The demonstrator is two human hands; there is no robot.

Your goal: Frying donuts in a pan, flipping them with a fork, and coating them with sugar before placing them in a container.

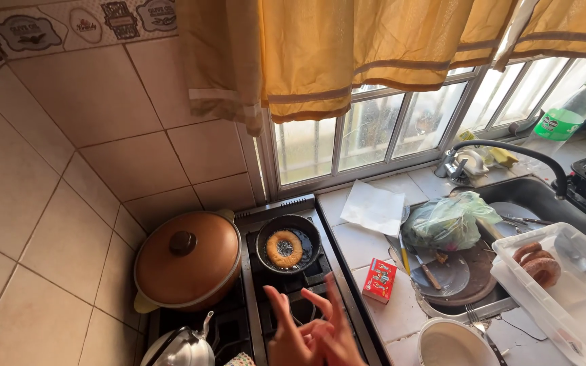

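- Tiled kitchen walls meet a window hung with yellow curtains (347, 54); below it a black stove (286, 298) stands against a white tiled tabletop (361, 244).
- Landmark: the small black frying pan (290, 244) on the rear burner of the stove, with a ring-shaped piece of dough (284, 249) frying in dark oil inside it.
- Just in front of the pan, at the lower edge of the view, both hands come together over the front burner; motion blurs them.
- The left hand (291, 335) has its fingers spread, tips pointing toward the pan, holding nothing.
- The right hand (337, 332) overlaps the left one; its fingers are likewise spread and empty.
- Left of the pan, touching distance away, sits a large brown lidded pot (188, 261); a metal kettle (181, 347) stands in front of that pot.
- Right of the pan, on the tabletop, lies a small red box (379, 280), with a white paper sheet (373, 207) behind it.
- Farther right of the pan, a green plastic bag (449, 220) rests over dishes in the sink (537, 196), and a clear plastic container (564, 291) holds fried brown rings (538, 263).
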